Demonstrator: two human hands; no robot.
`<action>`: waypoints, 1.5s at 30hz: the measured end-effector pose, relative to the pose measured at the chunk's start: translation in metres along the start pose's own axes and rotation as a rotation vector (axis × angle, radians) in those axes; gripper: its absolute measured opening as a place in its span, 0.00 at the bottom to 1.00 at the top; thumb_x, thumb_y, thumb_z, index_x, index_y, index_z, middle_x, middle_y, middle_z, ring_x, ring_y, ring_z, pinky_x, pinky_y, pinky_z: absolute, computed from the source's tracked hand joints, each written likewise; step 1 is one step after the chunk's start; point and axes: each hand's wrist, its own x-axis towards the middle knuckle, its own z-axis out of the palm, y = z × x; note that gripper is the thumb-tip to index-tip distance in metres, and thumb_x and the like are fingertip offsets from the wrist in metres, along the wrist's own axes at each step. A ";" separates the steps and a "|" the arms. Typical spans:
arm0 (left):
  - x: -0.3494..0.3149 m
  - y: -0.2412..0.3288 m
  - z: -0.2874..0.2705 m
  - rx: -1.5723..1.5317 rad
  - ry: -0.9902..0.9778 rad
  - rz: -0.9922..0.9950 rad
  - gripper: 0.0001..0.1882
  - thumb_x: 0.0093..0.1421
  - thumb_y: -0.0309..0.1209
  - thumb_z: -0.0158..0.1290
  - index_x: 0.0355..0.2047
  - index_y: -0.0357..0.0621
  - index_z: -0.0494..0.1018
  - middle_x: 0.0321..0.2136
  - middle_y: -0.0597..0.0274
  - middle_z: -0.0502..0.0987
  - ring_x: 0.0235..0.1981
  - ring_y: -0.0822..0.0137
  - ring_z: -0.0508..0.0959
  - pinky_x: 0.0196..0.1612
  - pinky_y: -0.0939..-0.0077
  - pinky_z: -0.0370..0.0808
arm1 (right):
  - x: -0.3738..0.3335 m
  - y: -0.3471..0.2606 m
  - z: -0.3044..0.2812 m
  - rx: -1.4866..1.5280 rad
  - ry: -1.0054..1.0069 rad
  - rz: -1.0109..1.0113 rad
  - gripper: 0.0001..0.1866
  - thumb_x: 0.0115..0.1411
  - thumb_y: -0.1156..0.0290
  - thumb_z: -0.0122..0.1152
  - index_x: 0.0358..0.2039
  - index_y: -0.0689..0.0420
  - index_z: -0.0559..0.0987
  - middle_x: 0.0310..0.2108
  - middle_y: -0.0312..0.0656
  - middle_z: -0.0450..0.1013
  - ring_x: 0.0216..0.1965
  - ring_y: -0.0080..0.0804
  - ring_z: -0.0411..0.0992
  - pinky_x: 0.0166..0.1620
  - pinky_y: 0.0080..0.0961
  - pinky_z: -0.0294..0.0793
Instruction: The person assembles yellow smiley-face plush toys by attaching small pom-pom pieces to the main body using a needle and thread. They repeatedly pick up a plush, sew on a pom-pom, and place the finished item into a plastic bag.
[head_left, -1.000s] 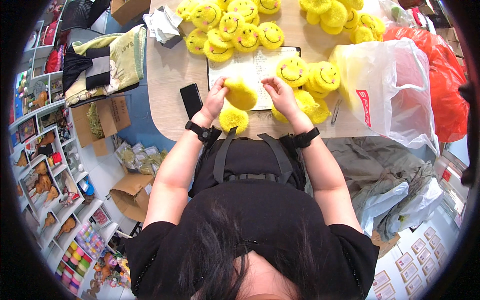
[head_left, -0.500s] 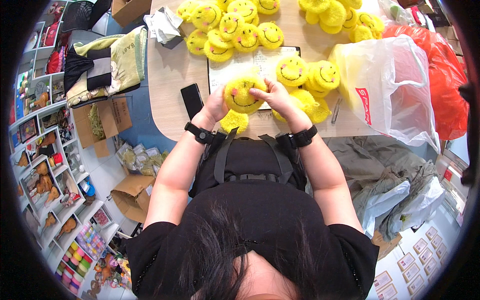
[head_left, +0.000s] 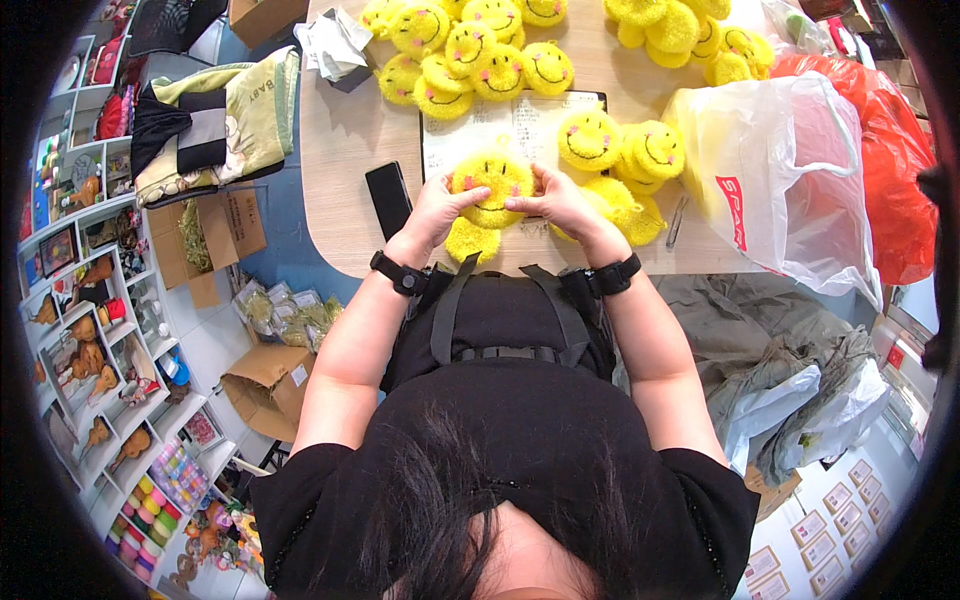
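Between both hands I hold a fuzzy yellow smiley-face pompom (head_left: 492,183) with its stitched face upward. My left hand (head_left: 437,212) grips its left edge, the thumb resting on the front. My right hand (head_left: 560,200) grips the right edge, its thumb also on the face. Just below it, at the table's near edge, lies another yellow fluffy piece (head_left: 472,240). An open notebook (head_left: 465,142) with handwriting lies beneath and beyond my hands. To the right of my right hand sits a cluster of smiley pompoms (head_left: 590,139).
A larger pile of smiley pompoms (head_left: 470,48) covers the table's far side. A black phone (head_left: 388,200) lies left of my hands. Small scissors (head_left: 677,222) lie near the front edge. White (head_left: 790,170) and red (head_left: 880,190) plastic bags stand on the right.
The pompom's face has tilted and its lower edge has come up a little. My left thumb has moved onto its front, and my right thumb has shifted lower on it.
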 end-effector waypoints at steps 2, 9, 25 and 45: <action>-0.001 0.000 0.002 0.004 0.006 0.029 0.24 0.56 0.20 0.62 0.53 0.33 0.70 0.47 0.57 0.78 0.46 0.67 0.79 0.51 0.72 0.76 | 0.000 0.003 -0.002 0.004 0.003 0.023 0.31 0.57 0.70 0.71 0.58 0.61 0.69 0.44 0.36 0.77 0.41 0.20 0.74 0.41 0.19 0.75; -0.001 0.001 0.004 0.048 -0.003 -0.006 0.25 0.55 0.20 0.62 0.54 0.34 0.70 0.47 0.59 0.78 0.47 0.67 0.79 0.52 0.72 0.76 | 0.000 0.009 -0.005 -0.029 0.041 0.058 0.27 0.60 0.66 0.68 0.57 0.59 0.71 0.45 0.35 0.77 0.41 0.19 0.74 0.42 0.19 0.74; 0.000 -0.030 -0.045 0.614 -0.039 -0.051 0.17 0.58 0.28 0.62 0.47 0.38 0.73 0.44 0.61 0.78 0.43 0.71 0.78 0.49 0.74 0.75 | 0.037 0.013 -0.025 0.077 0.352 -0.179 0.09 0.67 0.65 0.59 0.37 0.58 0.79 0.31 0.30 0.77 0.30 0.16 0.71 0.36 0.15 0.70; 0.001 -0.082 -0.092 0.949 0.105 -0.044 0.11 0.51 0.24 0.59 0.36 0.39 0.73 0.32 0.65 0.76 0.36 0.71 0.76 0.43 0.76 0.73 | 0.055 0.051 -0.016 -0.636 0.287 -0.313 0.14 0.61 0.67 0.65 0.45 0.60 0.80 0.40 0.42 0.79 0.41 0.30 0.77 0.47 0.27 0.76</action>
